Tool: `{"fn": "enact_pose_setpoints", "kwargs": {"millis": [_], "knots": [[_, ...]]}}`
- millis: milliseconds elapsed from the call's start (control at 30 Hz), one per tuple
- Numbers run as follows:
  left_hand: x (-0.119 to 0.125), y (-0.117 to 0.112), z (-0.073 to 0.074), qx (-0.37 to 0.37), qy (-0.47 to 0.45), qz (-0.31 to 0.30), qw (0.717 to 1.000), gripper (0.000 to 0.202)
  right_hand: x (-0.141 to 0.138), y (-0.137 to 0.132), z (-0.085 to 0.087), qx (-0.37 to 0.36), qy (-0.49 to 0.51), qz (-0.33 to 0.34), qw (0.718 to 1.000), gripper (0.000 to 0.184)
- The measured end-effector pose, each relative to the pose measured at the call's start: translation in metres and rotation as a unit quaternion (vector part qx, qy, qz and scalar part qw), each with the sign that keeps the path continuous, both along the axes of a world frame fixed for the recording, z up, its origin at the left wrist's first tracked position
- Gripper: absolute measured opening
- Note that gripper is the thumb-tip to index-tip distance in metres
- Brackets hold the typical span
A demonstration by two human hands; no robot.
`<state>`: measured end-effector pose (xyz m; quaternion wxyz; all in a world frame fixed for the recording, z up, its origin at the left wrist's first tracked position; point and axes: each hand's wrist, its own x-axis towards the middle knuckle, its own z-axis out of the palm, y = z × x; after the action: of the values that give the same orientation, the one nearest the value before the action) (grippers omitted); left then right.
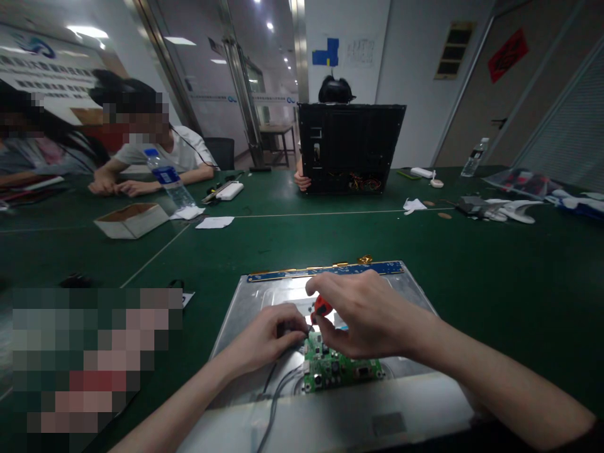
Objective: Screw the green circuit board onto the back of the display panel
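A silver metal display panel (245, 314) lies on the table before me, with a green circuit board (342, 371) on it. My right hand (370, 314) is closed around a screwdriver (322, 307) with a red and black handle, held over the board's upper left corner. The tip of the screwdriver points down to the left. My left hand (276, 333) is pinched at that tip, and whatever its fingers hold is hidden. Grey cables (276, 406) run from the board's left side towards me. A blue circuit strip (325, 270) lines the panel's far edge.
Across the green table (264, 236), a person holds up a black panel (352, 148). Two people sit at the left. A paper box (132, 221), a water bottle (167, 179) and paper scraps (214, 223) lie left. White parts (512, 211) and another bottle (474, 157) are at the right.
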<state>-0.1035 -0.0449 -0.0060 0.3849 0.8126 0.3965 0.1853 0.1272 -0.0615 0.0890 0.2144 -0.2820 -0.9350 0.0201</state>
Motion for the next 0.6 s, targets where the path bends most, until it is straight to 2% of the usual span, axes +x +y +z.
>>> {"fn": "enact_pose_setpoints", "kwargs": {"millis": [267, 433, 600], "knots": [[0.0008, -0.0003, 0.0022, 0.022, 0.008, 0.004, 1.000, 0.013, -0.0004, 0.0010, 0.0019, -0.017, -0.020, -0.024, 0.999, 0.019], [0.0012, -0.0008, 0.0023, 0.005, 0.006, 0.000, 1.000, 0.014, -0.0013, -0.0008, 0.0013, -0.006, -0.005, -0.008, 1.000, 0.021], [0.0014, -0.0009, 0.0034, 0.024, 0.007, 0.003, 1.000, 0.013, 0.0005, 0.0000, 0.0020, -0.014, -0.001, -0.003, 1.000, 0.021]]}}
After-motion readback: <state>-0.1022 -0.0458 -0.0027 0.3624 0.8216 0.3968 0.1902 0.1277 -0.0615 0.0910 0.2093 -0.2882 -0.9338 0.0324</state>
